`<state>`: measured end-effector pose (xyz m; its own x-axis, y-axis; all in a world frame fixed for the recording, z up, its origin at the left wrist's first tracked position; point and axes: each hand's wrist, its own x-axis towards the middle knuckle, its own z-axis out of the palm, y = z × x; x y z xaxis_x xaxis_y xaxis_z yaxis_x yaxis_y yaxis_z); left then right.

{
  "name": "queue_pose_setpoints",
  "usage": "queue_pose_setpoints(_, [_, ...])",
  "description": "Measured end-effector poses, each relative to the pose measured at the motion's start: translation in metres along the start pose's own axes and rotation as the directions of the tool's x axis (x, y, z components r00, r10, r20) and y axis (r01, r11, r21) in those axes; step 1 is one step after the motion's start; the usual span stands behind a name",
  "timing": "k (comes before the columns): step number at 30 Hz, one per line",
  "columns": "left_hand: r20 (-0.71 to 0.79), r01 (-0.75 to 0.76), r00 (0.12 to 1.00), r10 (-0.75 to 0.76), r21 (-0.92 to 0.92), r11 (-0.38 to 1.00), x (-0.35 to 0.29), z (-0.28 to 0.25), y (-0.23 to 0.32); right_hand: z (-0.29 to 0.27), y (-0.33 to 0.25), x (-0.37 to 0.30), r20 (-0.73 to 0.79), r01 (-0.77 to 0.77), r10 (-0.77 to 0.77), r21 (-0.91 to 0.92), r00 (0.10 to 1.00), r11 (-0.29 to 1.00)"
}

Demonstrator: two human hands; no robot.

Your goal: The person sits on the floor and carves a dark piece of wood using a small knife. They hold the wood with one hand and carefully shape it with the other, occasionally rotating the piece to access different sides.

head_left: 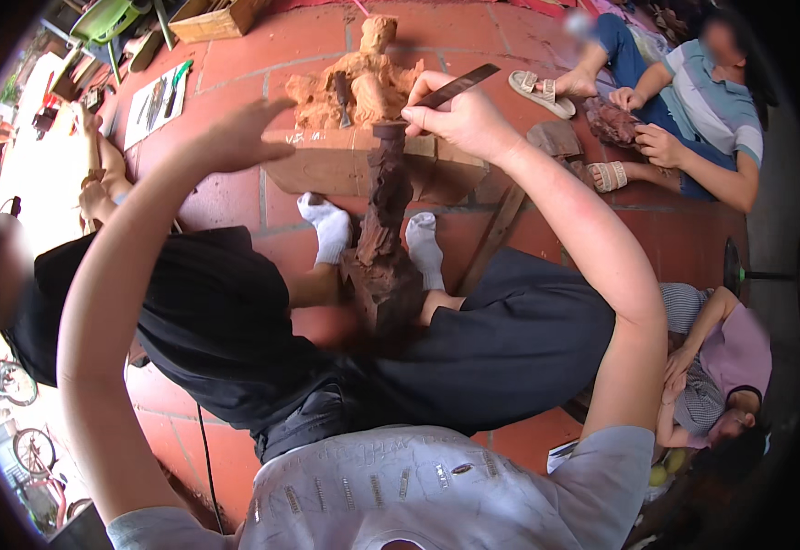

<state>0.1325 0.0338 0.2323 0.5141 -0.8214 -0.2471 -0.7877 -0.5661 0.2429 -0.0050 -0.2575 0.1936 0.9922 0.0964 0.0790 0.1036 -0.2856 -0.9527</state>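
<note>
A pale orange carved wooden figure [368,78] rests on a wooden block [322,163] in front of my feet. My left hand [248,137] is raised at the figure's left with its fingers apart and nothing in it. Above the block's right part, my right hand [464,117] pinches a flat dark metal strip [462,84], perhaps a file, which slants up to the right. A dark chisel-like tool [342,101] leans against the figure. Between my legs stands a gnarled, dark brown carved wooden post [386,211], its top close to my right hand's fingertips.
At right, a seated person [707,101] handles a reddish-brown carved piece [612,124]; another person [730,357] sits lower right. A white sheet with several tools [157,105] lies upper left, near a wooden box [212,20]. A person [97,188] is at the left edge.
</note>
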Motion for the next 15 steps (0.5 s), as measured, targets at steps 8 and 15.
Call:
queue_pose_setpoints(8, [0.128,0.049,0.989,-0.069,0.152,0.987,0.021,-0.008,0.002,0.026,0.035,0.021,-0.075,0.234,-0.282,-0.383,0.956,0.894])
queue_pose_setpoints(15, [0.252,-0.115,0.962,0.104,0.029,0.993,0.076,0.000,0.013,0.026,0.042,0.047,0.210,0.131,-0.025,-0.508,0.977,0.851])
